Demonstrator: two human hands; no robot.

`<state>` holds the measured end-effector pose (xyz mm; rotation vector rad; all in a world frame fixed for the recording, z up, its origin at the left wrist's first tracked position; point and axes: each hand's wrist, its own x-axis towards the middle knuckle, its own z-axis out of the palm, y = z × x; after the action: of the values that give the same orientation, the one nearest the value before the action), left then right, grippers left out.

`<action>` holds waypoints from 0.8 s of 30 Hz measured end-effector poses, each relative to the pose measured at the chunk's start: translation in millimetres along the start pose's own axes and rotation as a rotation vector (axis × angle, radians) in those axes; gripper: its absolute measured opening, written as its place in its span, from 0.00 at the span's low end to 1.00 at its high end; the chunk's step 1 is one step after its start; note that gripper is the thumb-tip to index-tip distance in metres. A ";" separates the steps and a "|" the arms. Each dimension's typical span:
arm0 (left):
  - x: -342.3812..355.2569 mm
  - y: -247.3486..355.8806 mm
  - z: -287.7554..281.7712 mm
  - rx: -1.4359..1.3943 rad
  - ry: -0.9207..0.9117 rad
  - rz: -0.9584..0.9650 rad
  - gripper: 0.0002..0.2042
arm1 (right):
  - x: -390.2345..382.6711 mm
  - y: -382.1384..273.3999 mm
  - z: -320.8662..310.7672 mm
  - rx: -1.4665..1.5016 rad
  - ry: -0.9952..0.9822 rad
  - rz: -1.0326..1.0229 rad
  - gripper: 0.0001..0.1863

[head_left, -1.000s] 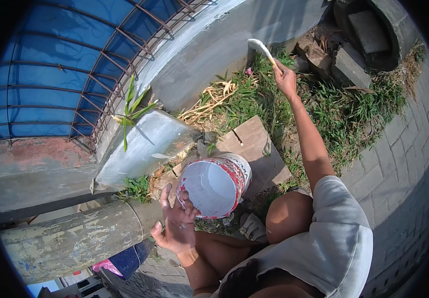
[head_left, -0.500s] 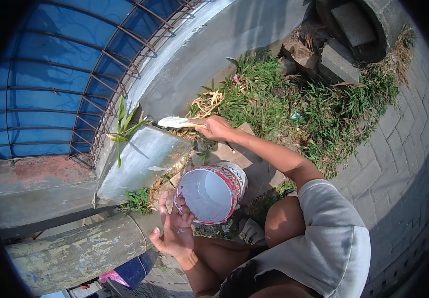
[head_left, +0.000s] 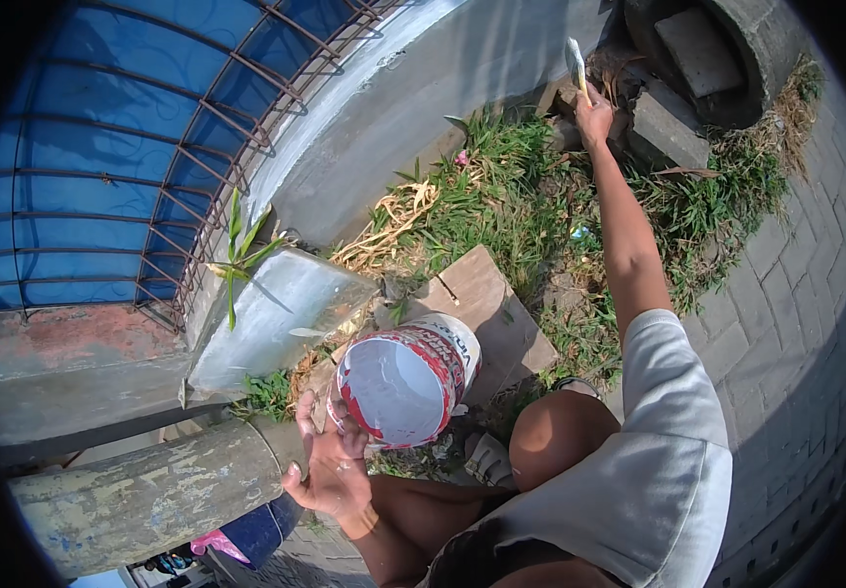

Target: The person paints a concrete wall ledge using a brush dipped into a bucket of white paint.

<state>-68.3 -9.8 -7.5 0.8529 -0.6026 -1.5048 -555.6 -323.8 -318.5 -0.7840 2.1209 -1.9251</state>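
Note:
My right hand [head_left: 594, 116] is stretched far forward, closed around the handle of a paintbrush [head_left: 577, 65]. White paint coats the brush's bristles, which point up close to the grey curved wall [head_left: 384, 137]. Near my knees, a paint bucket [head_left: 459, 343] leans with its mouth toward me, and white paint shows on its inside. My left hand [head_left: 338, 468] is at its near rim, palm up. Some of its fingers curl over the rim while the thumb and another finger stick out.
A low white-painted block [head_left: 276, 294] juts from the wall beside a green plant [head_left: 237, 255]. Grass [head_left: 511, 196] grows along the wall's foot. Broken concrete [head_left: 668, 127] and a concrete ring [head_left: 771, 59] lie far right. A metal grille [head_left: 158, 147] and a thick pole [head_left: 158, 495] stand left.
My right hand has swung the paintbrush from beside the low block to the far right end of the wall. The bucket and my left hand have shifted slightly left and nearer.

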 end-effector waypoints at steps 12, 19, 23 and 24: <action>-2.0 -3.9 4.5 -0.017 0.032 0.005 0.44 | -267.9 -56.9 67.1 0.324 -0.815 0.102 0.20; -11.2 3.1 -0.5 -0.005 0.041 0.008 0.44 | -213.1 -45.9 46.9 0.197 -0.571 0.065 0.17; -17.9 6.6 1.5 -0.013 -0.006 -0.003 0.45 | -217.2 -27.6 69.6 0.374 -0.181 0.234 0.19; -22.7 11.8 -2.4 -0.001 -0.014 0.016 0.45 | -239.1 -47.2 81.4 0.386 -0.254 0.296 0.19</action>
<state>-59.6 11.3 4.1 0.8352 -0.6179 -1.4975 -303.1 -280.3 -337.3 -0.5628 1.5518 -1.8741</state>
